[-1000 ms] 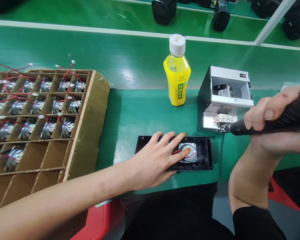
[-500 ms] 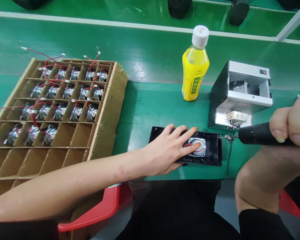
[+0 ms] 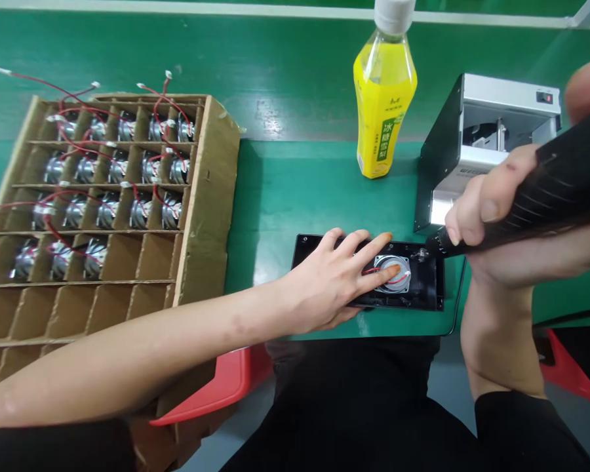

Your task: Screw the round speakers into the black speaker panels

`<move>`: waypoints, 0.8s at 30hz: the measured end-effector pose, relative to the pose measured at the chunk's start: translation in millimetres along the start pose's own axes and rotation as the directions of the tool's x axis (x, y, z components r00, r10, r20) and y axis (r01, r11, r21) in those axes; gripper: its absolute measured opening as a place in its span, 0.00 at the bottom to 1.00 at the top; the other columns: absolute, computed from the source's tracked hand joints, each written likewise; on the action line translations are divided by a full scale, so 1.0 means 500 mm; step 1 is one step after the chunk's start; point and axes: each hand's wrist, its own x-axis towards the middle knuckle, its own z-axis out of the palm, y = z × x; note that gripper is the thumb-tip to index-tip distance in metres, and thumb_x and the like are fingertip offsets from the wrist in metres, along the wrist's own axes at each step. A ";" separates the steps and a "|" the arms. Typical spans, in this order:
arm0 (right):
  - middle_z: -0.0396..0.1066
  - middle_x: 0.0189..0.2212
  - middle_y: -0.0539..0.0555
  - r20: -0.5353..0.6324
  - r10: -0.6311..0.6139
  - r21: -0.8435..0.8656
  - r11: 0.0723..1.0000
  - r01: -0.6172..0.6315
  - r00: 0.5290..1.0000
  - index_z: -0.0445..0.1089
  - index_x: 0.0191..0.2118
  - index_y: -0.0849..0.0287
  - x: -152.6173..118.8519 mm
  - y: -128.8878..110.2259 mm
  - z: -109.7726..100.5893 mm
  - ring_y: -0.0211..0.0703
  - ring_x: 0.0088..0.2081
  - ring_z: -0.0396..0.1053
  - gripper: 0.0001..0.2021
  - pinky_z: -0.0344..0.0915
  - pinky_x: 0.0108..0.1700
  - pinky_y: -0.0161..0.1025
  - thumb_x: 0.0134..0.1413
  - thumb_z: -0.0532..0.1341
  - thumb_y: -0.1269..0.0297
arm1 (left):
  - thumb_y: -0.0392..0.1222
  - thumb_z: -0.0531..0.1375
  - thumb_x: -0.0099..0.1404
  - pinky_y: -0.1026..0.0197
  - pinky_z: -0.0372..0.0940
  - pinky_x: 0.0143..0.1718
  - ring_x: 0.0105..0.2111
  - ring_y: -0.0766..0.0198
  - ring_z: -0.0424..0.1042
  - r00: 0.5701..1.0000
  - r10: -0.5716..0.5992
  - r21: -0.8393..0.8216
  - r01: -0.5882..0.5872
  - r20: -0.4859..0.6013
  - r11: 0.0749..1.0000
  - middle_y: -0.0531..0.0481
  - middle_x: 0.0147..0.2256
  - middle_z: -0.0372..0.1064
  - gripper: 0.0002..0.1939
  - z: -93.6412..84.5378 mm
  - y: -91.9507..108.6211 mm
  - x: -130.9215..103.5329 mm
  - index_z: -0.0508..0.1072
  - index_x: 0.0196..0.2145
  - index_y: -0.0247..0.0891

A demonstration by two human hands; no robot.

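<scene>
A black rectangular housing (image 3: 425, 288) lies near the table's front edge, with a round speaker (image 3: 398, 280) and red wires in it. My left hand (image 3: 332, 278) rests over the housing's left part, fingers spread, one fingertip on the speaker. From the right, my right hand (image 3: 496, 216) is wrapped round a black electric screwdriver (image 3: 560, 183). The screwdriver's tip is over the housing's upper right corner, just right of the speaker; whether it touches a screw is too small to tell.
A cardboard box with dividers (image 3: 211, 210) holds several speakers with red wires at the left. A yellow drink bottle (image 3: 384, 111) stands behind the housing. The silver and black machine (image 3: 509, 98) is at the back right. Red chair parts (image 3: 226, 387) show below.
My right hand has brought the screwdriver left, from beside the machine's base to the housing's corner. The camera view has shifted a little. My left hand keeps its place on the housing.
</scene>
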 end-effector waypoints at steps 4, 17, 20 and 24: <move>0.61 0.21 0.45 0.172 -0.090 0.075 0.994 0.078 0.981 0.65 0.48 0.57 0.000 0.020 0.013 0.36 0.18 0.63 0.40 0.58 0.15 0.36 0.63 0.36 0.24 | 0.50 0.70 0.63 0.34 0.56 0.60 0.66 0.31 0.56 1.000 -0.007 -0.006 0.007 -0.002 1.000 0.29 0.75 0.41 0.46 0.000 0.000 -0.004 0.57 0.72 0.44; 0.52 0.19 0.49 0.228 0.075 -0.045 0.997 -0.066 0.971 0.68 0.40 0.59 -0.008 0.044 0.002 0.32 0.20 0.62 0.50 0.57 0.19 0.31 0.45 0.42 0.11 | 0.50 0.72 0.60 0.36 0.59 0.58 0.63 0.33 0.59 0.986 0.000 0.037 0.006 -0.166 0.999 0.30 0.73 0.47 0.46 0.022 -0.001 -0.013 0.60 0.71 0.43; 0.53 0.18 0.52 0.379 0.152 -0.123 0.986 -0.114 0.913 0.63 0.25 0.62 -0.003 0.056 -0.015 0.30 0.21 0.60 0.50 0.60 0.21 0.31 0.43 0.41 0.10 | 0.51 0.72 0.60 0.37 0.60 0.57 0.63 0.33 0.59 0.986 0.007 0.051 0.002 -0.167 0.999 0.30 0.73 0.48 0.46 0.022 -0.001 -0.014 0.61 0.71 0.43; 0.54 0.19 0.52 0.381 0.140 -0.080 0.990 -0.118 0.914 0.63 0.26 0.62 -0.009 0.041 -0.012 0.31 0.23 0.61 0.47 0.60 0.22 0.32 0.50 0.44 0.14 | 0.52 0.72 0.60 0.36 0.60 0.58 0.63 0.33 0.59 0.990 -0.003 0.057 0.012 -0.144 0.998 0.29 0.73 0.48 0.47 0.021 -0.001 -0.015 0.59 0.72 0.44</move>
